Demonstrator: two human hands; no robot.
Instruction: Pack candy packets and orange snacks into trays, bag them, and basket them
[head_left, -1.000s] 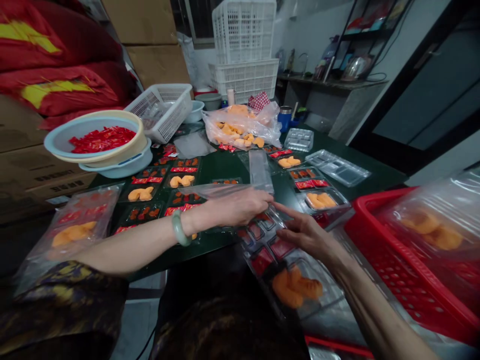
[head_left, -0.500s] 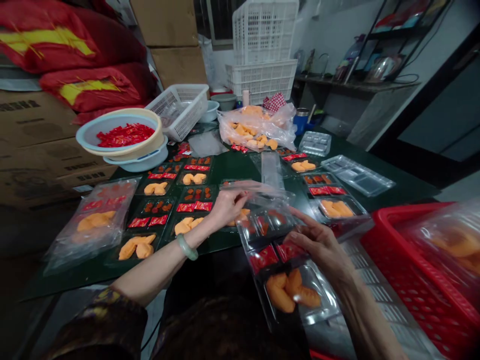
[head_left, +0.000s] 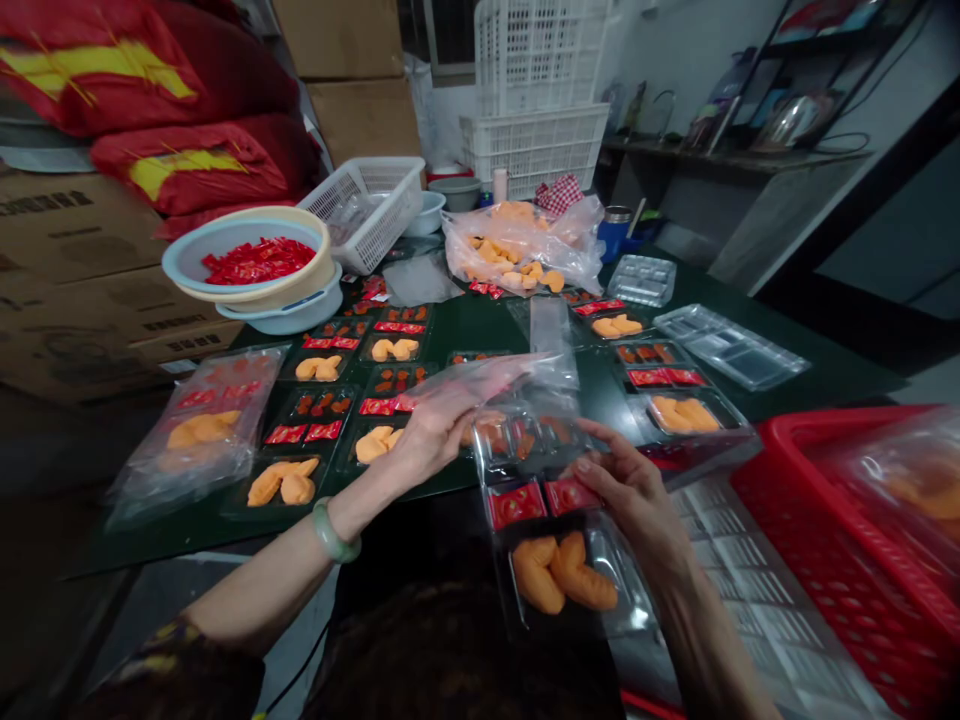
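My right hand [head_left: 626, 490] grips the right side of a clear compartment tray [head_left: 517, 555], thumb on top, and holds it tilted over my lap. In it lie brown pieces at the far end, two red packets [head_left: 517, 504] in the middle and orange lumps [head_left: 562, 572] at the near end. Clear film covers at least its far part. My left hand [head_left: 435, 440], a pale green bangle [head_left: 335, 532] on its wrist, is closed on the clear plastic bag [head_left: 487, 378] at the tray's far end. Its fingertips are partly hidden.
Several filled trays [head_left: 306, 432] stand on the green table [head_left: 450, 325], left and right. A bagged tray [head_left: 202, 430] lies at the left edge. Behind are basins of red packets [head_left: 259, 262] and a bag of orange pieces [head_left: 517, 255]. A red basket [head_left: 832, 530] stands at right.
My left hand has moved left and nearer, drawing the bag's edge leftward. The tray in my right hand has shifted slightly left. The view has turned a little.
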